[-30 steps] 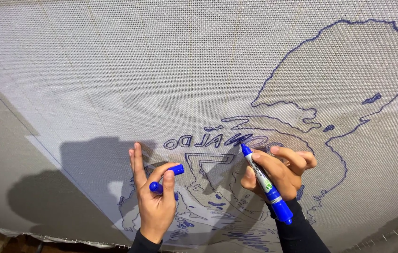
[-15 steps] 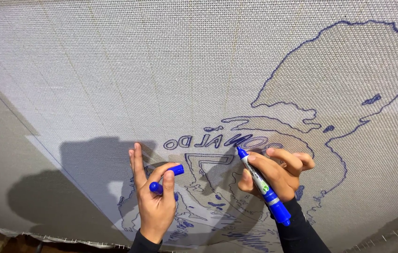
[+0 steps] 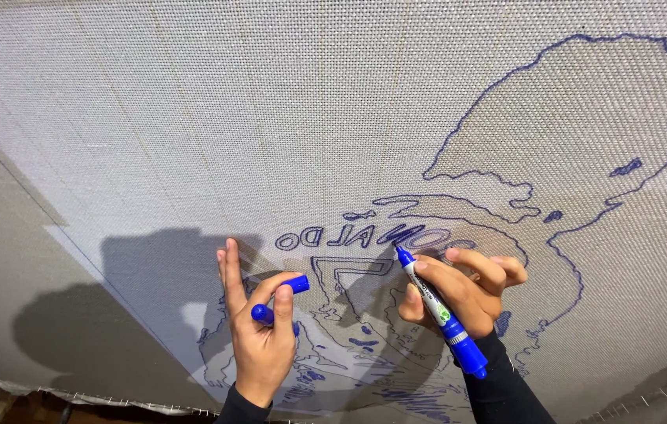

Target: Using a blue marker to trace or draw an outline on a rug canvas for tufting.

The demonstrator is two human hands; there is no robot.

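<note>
As the camera looks down, these things show, from the largest to the smallest:

Cloth: a large pale grey woven mesh cloth is stretched flat and fills almost the whole view; small nails hold its lower edge.
Drawing: a dark blue outline drawing covers the right and lower middle part of the cloth, with a row of blue letters in the middle and a lighter printed pattern showing through low down.
Shadows: dark shadows lie on the cloth to the left of the hands.
Right hand: the right hand, in a black sleeve, is closed around a blue marker pen with a white barrel; the pen tip touches the cloth just under the letters.
Left hand: the left hand rests flat on the cloth, fingers pointing up, and it pinches a small blue pen cap between thumb and fingers.
</note>
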